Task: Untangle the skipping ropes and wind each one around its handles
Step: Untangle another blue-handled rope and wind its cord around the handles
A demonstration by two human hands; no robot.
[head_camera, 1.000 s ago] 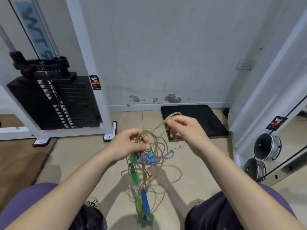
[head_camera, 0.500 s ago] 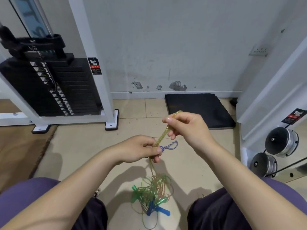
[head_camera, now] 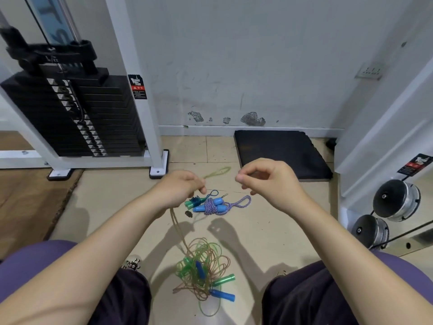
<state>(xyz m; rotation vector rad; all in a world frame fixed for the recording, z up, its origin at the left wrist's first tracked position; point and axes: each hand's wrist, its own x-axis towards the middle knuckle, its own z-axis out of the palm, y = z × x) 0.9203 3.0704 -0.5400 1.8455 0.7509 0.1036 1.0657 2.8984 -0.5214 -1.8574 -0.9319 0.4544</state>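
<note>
L hand [head_camera: 181, 190] grips yellowish rope [head_camera: 175, 222], loop end sticking up, to lift strand free of tangle [head_camera: 203, 270] on floor btw knees | R hand [head_camera: 269, 181] fingers curled, prob. holding nothing | wound blue-handled rope [head_camera: 215, 205] already set aside, beyond hands | nearby: weight stack [head_camera: 77, 113], black mat [head_camera: 281, 153]; nothing blocks.

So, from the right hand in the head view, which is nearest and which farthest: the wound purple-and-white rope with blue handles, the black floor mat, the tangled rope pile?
1. Wound purple-and-white rope with blue handles, just below-left of the right hand.
2. Black floor mat, behind.
3. Tangled rope pile, between the knees.
</note>
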